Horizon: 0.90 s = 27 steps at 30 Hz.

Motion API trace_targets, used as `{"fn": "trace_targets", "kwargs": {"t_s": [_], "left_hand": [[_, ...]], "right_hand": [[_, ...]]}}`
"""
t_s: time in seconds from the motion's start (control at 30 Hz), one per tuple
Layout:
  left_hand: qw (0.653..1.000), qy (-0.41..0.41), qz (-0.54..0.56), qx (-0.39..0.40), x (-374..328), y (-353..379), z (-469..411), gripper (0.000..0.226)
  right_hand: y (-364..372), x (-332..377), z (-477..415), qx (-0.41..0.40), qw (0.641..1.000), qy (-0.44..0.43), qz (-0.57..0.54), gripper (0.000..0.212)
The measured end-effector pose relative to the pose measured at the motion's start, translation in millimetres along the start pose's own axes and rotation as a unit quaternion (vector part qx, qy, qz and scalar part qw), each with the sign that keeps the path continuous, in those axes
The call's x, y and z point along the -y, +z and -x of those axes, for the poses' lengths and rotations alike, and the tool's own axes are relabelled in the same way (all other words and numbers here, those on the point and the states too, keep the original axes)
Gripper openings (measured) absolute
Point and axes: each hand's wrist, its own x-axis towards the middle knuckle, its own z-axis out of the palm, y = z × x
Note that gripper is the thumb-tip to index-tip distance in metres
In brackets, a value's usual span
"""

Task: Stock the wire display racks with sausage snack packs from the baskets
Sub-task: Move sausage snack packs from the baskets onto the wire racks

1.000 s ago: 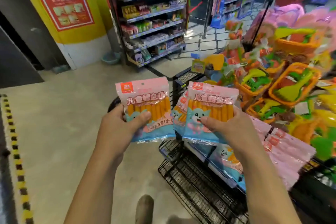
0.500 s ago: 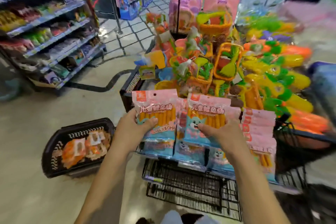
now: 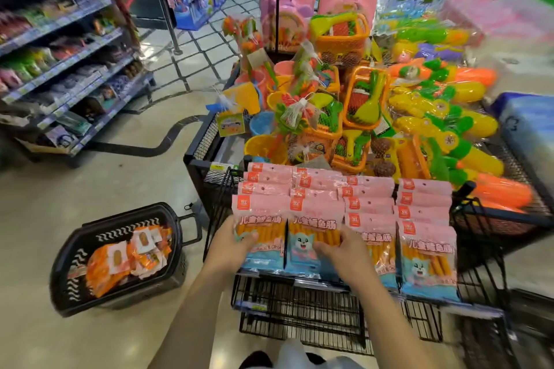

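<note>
The left hand grips a pink-and-blue sausage snack pack by its lower left edge, thumb laid across the front and the other fingers hidden behind it. The right hand holds a second pack the same way from its right edge, thumb on the cartoon face. The two packs stand upright and side by side, edges touching, at the front of the two rows just beyond the hands on the wire display rack.

To the right of the right hand, two more rows of matching packs already face forward. Farther beyond the hands is a bin of plastic beach toys. Well to the left of the left hand, a black basket sits on the floor with orange-wrapped packs inside.

The step in hand looks like seating these two packs as the front facings. To do it well, their bottom edges should drop behind the rack's front lip (hidden here by the packs, so feel has to guide). The tops should then lean back on the packs behind, with labels level with the neighbouring rows. The thumbs should lift only once the wire carries the weight, since glossy film bags are likely to slide forward.
</note>
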Motion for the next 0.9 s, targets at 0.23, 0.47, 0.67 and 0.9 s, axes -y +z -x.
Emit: {"fn": "trace_targets", "kwargs": {"t_s": [0.23, 0.47, 0.67, 0.9], "left_hand": [[0.999, -0.005, -0.049, -0.005, 10.6, 4.7, -1.9, 0.027], [0.977, 0.005, -0.195, -0.087, 20.9, 9.4, -9.1, 0.04], [0.951, 0.007, -0.283, -0.122, 13.9, 15.0, 2.4, 0.063], [0.93, 0.029, -0.358, -0.077, 12.3, 0.3, 12.3, 0.053]], "right_hand": [[5.2, -11.5, 0.2, -0.013, 0.999, -0.007, 0.051, 0.036], [17.7, -20.0, 1.3, -0.057, 0.994, 0.031, 0.091, 0.053], [25.5, -13.1, 11.4, -0.09, 0.987, 0.011, 0.136, 0.07], [24.6, -4.2, 25.9, -0.105, 0.967, -0.006, 0.23, 0.079]]}}
